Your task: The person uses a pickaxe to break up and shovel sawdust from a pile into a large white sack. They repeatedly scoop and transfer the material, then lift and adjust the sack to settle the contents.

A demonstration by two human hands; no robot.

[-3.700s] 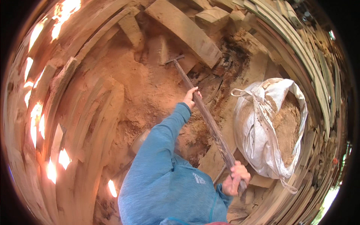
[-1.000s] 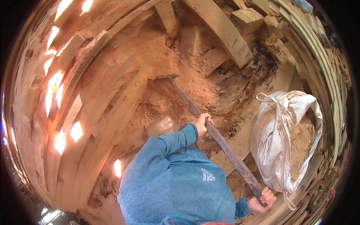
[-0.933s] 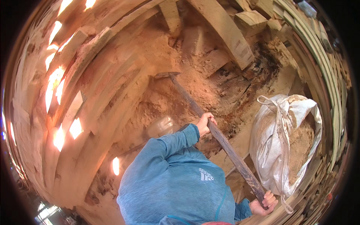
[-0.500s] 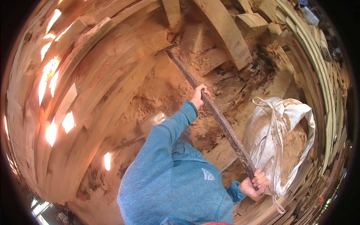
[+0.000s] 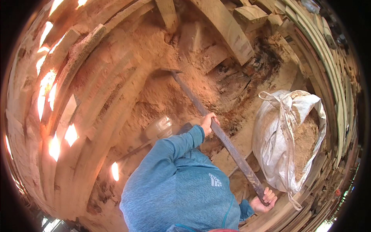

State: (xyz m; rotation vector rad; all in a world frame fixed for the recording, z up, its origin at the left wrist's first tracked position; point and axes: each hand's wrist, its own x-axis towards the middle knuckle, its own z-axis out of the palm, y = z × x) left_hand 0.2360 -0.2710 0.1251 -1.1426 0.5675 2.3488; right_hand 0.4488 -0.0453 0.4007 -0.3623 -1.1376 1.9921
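A hoe (image 5: 234, 151) with a long, worn wooden handle slants across the middle of the head view. My left hand (image 5: 208, 123) is wrapped round the handle about midway. Near its lower right end, my right hand (image 5: 264, 200) grips it with curled fingers. The thin hoe blade (image 5: 171, 71) sits crosswise at the far end, against reddish-brown sawdust (image 5: 166, 92). To the right, close to my right hand, stands a white woven sack (image 5: 270, 149) with its mouth open, full of brown sawdust.
Long dusty boards (image 5: 112, 100) lean along the left, with bright light in the gaps. A thick beam (image 5: 228, 33) slopes down at the far side. Stacked planks (image 5: 328, 77) line the right. A pale, shiny container (image 5: 159, 127) lies beside my left sleeve.
The hoe has come toward me, its blade dragging nearer through the sawdust. Both hands have moved slightly nearer with the handle, still gripping it.
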